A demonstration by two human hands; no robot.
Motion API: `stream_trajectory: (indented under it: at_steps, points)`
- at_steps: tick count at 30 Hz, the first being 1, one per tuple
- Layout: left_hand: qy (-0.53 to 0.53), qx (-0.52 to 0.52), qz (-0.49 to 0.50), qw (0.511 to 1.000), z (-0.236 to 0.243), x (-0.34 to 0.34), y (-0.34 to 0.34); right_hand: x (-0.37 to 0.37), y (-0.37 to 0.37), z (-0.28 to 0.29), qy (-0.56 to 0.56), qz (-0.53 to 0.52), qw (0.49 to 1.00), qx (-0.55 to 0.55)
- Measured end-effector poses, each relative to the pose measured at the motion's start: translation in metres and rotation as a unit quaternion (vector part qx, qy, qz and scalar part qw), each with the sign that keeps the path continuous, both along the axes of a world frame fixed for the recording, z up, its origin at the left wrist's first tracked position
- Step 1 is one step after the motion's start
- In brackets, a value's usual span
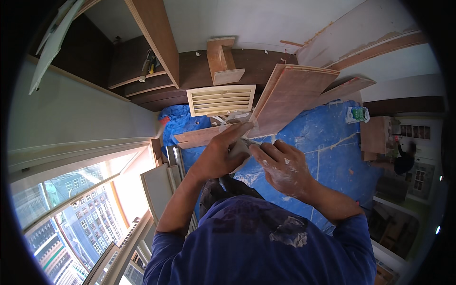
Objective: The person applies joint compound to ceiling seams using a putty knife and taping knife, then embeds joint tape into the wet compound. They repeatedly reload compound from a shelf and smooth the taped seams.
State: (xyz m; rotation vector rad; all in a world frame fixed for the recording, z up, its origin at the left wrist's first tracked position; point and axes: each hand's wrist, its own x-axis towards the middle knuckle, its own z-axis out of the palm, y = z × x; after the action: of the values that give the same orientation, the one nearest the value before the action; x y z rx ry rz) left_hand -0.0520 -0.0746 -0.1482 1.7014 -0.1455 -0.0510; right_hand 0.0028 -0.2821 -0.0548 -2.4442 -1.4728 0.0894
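Note:
In front of my chest, my left hand [222,153] wraps round a pale whitish thing [239,148]; its kind is not clear, since the fingers cover most of it. Close on its right side, my right hand [283,167] is closed, its fingertips against a thin greyish piece [251,141] at the pale thing's edge. What exactly the right fingers pinch is hidden. White, plaster-like smears cover the right hand's back. Just beyond the hands hangs or lies some clear or white plastic [239,117], partly hidden by the left fingers.
Ahead is a cream louvred vent panel [222,99]. Plywood boards [294,90] lean to its right, and an L-shaped wooden piece [222,59] stands on the dark ledge. Blue sheeting [313,142] covers the floor. A window is at left; another person [404,159] is far right.

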Motion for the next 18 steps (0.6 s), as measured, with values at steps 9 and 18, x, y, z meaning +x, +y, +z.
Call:
stream_trajectory:
  at_steps: [9, 18]
  points:
    - [0.086, -0.05, 0.032, 0.995, 0.006, -0.009, 0.03, 0.026, -0.035, -0.037, 0.047, -0.148, 0.988, -0.006]
    - [-0.205, 0.08, 0.337, 0.916, 0.088, -0.029, 0.073, 0.033, -0.072, -0.109, 0.595, -0.277, 0.736, 0.167]
